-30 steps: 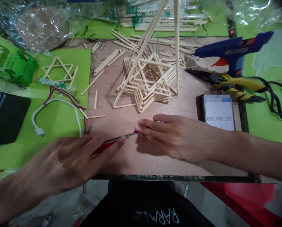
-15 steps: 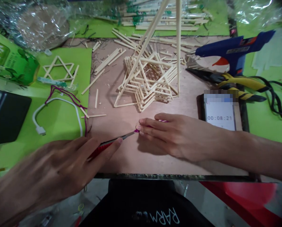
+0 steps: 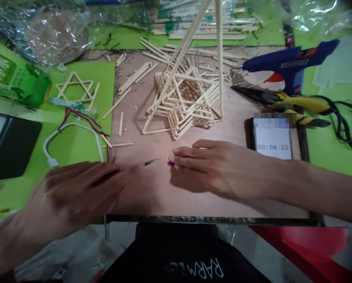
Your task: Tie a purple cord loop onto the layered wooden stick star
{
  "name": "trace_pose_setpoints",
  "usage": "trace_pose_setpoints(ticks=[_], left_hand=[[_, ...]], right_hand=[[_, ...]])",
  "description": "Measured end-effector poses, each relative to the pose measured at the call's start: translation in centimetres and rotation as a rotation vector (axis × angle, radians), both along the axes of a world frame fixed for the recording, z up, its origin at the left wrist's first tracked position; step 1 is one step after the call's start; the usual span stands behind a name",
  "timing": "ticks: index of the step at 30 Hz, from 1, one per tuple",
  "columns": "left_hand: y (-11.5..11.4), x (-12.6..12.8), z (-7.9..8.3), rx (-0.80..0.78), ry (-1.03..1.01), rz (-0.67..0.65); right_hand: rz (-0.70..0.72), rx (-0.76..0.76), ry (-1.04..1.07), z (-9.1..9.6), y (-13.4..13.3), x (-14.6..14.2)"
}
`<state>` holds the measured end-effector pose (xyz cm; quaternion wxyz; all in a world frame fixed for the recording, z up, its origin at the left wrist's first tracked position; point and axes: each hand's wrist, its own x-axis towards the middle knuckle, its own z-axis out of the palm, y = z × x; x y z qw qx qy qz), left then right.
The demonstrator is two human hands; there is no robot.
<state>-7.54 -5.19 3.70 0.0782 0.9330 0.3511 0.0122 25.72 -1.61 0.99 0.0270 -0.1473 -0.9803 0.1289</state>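
My left hand point(image 3: 90, 192) is closed around a utility knife point(image 3: 150, 162) with a red handle, smeared by motion. The blade points right, its tip a little short of my other hand. My right hand point(image 3: 205, 161) lies on the brown board with its fingers together, pinning a purple cord point(image 3: 170, 162) down. Just a short bit of the cord shows at the fingertips; the rest is under the hand. Behind the hands stands a stacked star frame of wooden sticks point(image 3: 187, 106), with long sticks rising from it.
At the right lie a blue glue gun point(image 3: 282, 63), yellow-black pliers point(image 3: 299, 104) and a phone point(image 3: 272, 137) showing a timer. On the left are a small stick star point(image 3: 75, 87), a white cable point(image 3: 47, 145), more purple cord point(image 3: 65, 118) and a green carton point(image 3: 22, 78). Loose sticks point(image 3: 134, 76) lie behind.
My left hand has drawn back to the left with the knife, so the blade tip is now away from the cord. My right hand stays in place on the cord.
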Motion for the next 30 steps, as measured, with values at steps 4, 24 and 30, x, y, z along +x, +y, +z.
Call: trace_pose_setpoints(ticks=[4,24,30], left_hand=[[0.3,1.2,-1.7,0.023,-0.109,0.059],[3.2,10.2,-2.2,-0.108,-0.173,-0.087],[4.8,13.3,-1.2,-0.258,-0.100,-0.021]], right_hand=[[0.003,-0.014,0.121,1.0,0.0,0.9],[-0.424,0.269,-0.056,0.4,-1.6,4.3],[-0.413,0.258,-0.181,0.0,-1.3,3.2]])
